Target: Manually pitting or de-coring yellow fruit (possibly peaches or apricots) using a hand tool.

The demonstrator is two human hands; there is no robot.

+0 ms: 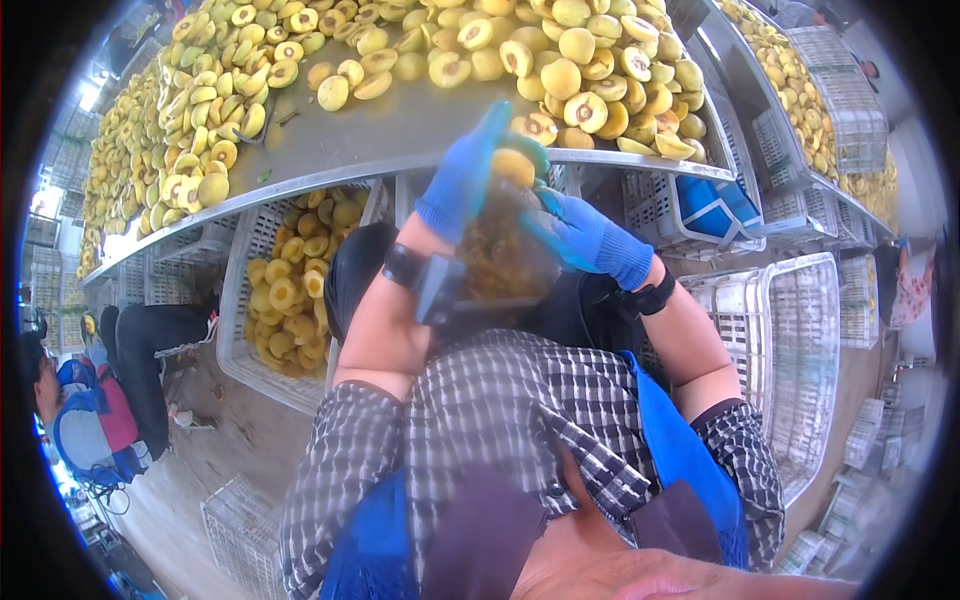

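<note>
My left hand (476, 176), in a blue knitted glove with a green coated palm, is at the near edge of the metal table (330, 146), with a yellow halved fruit (513, 167) against its palm and fingers. Close on its right, my right hand (574, 229) wears the same kind of glove; its fingers are bent and blurred, and whether they hold something is unclear. Piles of halved yellow fruit (585, 111), some with brown pits, cover the far part of the table. Below my hands, a container of brownish pieces shows blurred between my knees.
A white plastic crate (232, 322) of fruit halves stands left of my legs, another crate (802, 375) at my right. Under the table's right end is a crate with something blue (712, 206). A seated person (94, 420) is at far left. More fruit lies on a table at right.
</note>
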